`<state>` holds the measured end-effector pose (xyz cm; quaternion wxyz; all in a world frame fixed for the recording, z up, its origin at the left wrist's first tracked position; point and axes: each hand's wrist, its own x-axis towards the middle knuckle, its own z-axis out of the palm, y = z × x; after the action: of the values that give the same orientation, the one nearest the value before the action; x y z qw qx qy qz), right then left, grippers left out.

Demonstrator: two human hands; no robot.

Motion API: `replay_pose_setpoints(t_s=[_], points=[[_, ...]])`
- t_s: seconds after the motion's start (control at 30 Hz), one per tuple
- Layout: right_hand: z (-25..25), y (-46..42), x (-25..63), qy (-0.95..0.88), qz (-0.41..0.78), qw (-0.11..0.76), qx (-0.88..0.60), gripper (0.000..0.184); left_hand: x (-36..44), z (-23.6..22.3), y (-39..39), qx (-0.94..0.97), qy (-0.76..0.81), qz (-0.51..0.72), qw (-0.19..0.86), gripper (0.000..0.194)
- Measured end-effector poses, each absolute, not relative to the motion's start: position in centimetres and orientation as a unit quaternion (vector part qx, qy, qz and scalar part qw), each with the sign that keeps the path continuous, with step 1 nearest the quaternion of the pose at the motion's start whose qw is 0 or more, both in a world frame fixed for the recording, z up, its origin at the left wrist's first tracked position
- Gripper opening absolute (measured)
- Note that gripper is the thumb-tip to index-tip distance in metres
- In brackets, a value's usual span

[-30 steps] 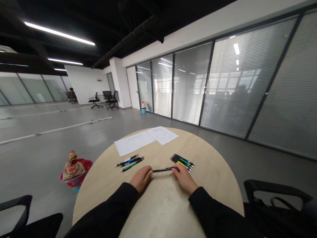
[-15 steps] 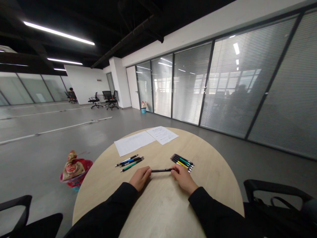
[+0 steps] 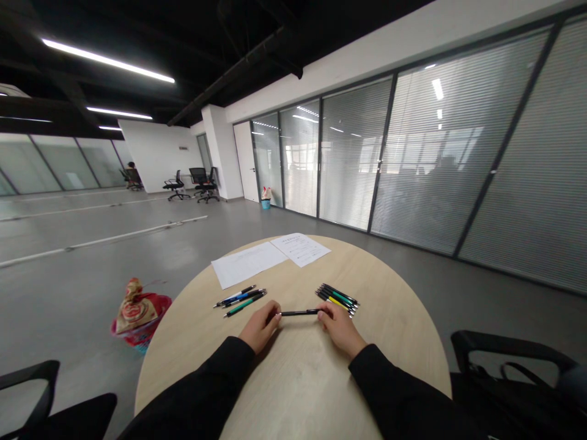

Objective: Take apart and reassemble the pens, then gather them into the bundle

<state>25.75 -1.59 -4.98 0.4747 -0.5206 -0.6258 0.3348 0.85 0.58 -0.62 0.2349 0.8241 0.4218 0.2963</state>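
Round, pale table (image 3: 298,379) with two paper sheets (image 3: 275,253), a pen cluster (image 3: 241,298) left, a pen row (image 3: 339,296) right.

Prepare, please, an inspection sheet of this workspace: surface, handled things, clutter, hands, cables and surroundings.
Surface: round table, pale wood look.
Handled things: black pen between the hands; pens on the left, loosely grouped, blue and green among them; pens on the right, side by side, green and yellow among them.
Clutter: two paper sheets toward the far edge.
Hands: left hand and right hand each grip one end of the black pen.
Cables: nothing seen that is surely a cable.
Surroundings: basket holding a bag, on the floor at left; black chair at right; glass panels with blinds beyond.
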Motion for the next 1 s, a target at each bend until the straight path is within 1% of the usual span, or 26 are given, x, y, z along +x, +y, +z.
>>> replay_pose_setpoints(t_s=[0.63,1.0], points=[[-4.65,-1.79,25.77,-0.618,0.344,0.475,-0.523,0.021,0.85,-0.35,0.52,0.831,0.417,0.290,0.224,0.027],[-5.39,-1.26,25.83,-0.622,0.337,0.482,-0.517,0.025,0.68,-0.81,0.81,0.825,0.416,0.300,0.238,0.026]])
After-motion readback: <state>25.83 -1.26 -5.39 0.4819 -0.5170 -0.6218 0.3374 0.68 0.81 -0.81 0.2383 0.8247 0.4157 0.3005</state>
